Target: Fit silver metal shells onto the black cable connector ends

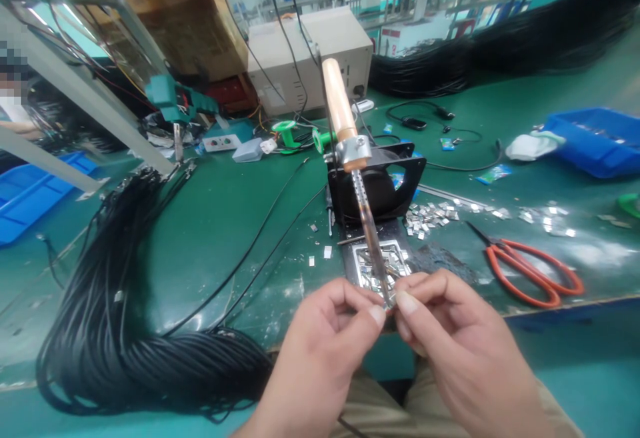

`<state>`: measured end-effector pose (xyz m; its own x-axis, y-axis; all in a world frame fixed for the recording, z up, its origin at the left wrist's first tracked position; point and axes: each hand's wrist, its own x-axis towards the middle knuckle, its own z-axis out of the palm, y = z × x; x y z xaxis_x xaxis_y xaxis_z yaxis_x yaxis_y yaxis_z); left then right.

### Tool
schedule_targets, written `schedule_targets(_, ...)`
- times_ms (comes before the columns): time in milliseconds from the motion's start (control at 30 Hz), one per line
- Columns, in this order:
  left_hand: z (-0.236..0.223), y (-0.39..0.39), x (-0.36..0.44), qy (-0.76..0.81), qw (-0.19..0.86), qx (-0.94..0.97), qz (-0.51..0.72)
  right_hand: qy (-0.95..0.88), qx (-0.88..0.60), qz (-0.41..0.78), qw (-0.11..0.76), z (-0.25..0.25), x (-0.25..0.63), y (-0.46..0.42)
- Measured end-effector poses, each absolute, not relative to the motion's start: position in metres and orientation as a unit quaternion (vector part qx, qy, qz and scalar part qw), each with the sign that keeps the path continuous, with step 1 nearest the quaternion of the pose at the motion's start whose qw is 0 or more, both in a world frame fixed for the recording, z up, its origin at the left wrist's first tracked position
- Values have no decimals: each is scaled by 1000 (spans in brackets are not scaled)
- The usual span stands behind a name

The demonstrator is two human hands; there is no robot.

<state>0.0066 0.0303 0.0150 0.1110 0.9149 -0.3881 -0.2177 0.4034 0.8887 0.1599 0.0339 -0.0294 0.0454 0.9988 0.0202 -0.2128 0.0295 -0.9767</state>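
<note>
A soldering iron [370,231] with a wooden handle [339,98] is fixed in a metal clamp [353,151], its tip slanting down between my hands. My left hand [325,338] pinches something tiny just left of the tip; thumb and fingertips cover most of it. From the other side, my right hand [450,345] is closed in a pinch beside the tip, and what it holds is hidden too. Small metal pieces [370,268] fill a shallow tray [356,251] directly behind my fingertips. Below my left wrist a thin black cable [353,428] shows.
Orange-handled scissors [530,268] lie at right, near the table edge. Loose metal pieces [433,217] are scattered beside a black fan [375,188]. A thick bundle of black cables [110,331] covers the left front. Blue bins [595,141] and a beige machine [310,58] stand farther off.
</note>
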Motion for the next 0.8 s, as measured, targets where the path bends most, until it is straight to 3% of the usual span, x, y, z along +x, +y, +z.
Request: schedule_targets(800,14,29,5,518,653,355,422,-440,-441,529,576,-21,158,36)
